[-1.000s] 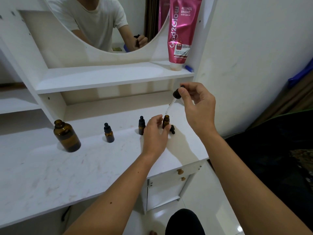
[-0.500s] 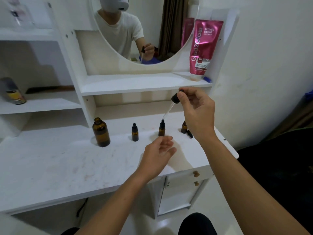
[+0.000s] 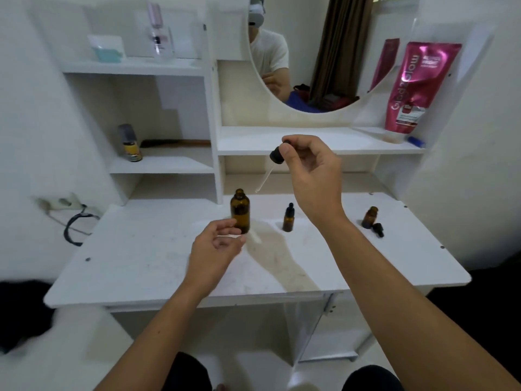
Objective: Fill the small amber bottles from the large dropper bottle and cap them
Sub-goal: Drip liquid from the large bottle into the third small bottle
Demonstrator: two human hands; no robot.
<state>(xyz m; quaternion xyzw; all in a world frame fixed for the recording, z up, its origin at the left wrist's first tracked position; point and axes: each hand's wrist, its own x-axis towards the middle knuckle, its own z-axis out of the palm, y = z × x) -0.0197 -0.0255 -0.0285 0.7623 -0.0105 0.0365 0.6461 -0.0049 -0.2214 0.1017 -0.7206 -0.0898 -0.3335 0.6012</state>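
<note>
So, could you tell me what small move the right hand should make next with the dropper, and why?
Probably lower the dropper so its glass tip enters the open neck of the large amber bottle. The right hand pinches the dropper's black bulb, the tip hangs just above and right of that uncapped bottle, and the left hand hovers empty beside it, while one small amber bottle stands uncapped.

arms: both bare from the elbow down, no sleeves in sight
hands: left hand and right hand bare, no gloves, rings or watch
legs: dark trousers at the bottom edge
mirror: reflection shows a white short-sleeved tee
</note>
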